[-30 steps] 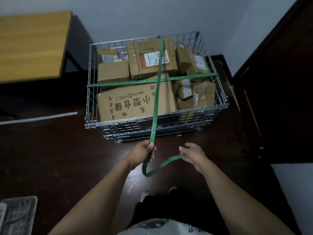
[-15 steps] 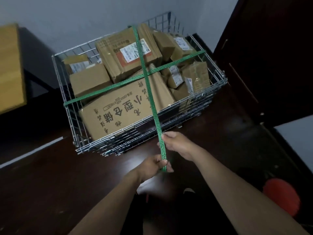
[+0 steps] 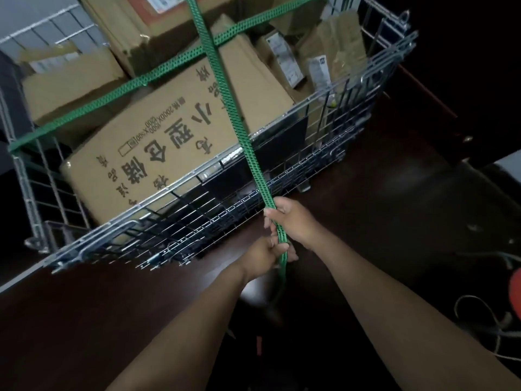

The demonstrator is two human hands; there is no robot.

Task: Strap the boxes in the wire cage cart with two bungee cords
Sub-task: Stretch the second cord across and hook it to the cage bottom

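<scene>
Both fists, left hand (image 3: 263,253) and right hand (image 3: 290,218), gripped the second cord (image 3: 225,88) taut; we judged hooking it onto the cage (image 3: 197,179) came next.

Both my hands are closed on the taut cord (image 3: 248,153), the right hand (image 3: 290,221) just ahead of the left hand (image 3: 265,255). Directly ahead of them the wire cage cart (image 3: 282,114) blocks the way with its near wall and folded-down mesh flap. Beyond it, boxes (image 3: 158,142) fill the cage, crossed by a second cord (image 3: 118,91). The dark floor (image 3: 394,221) right of my right hand lies bare; loose cables (image 3: 485,323) lie further right.
</scene>
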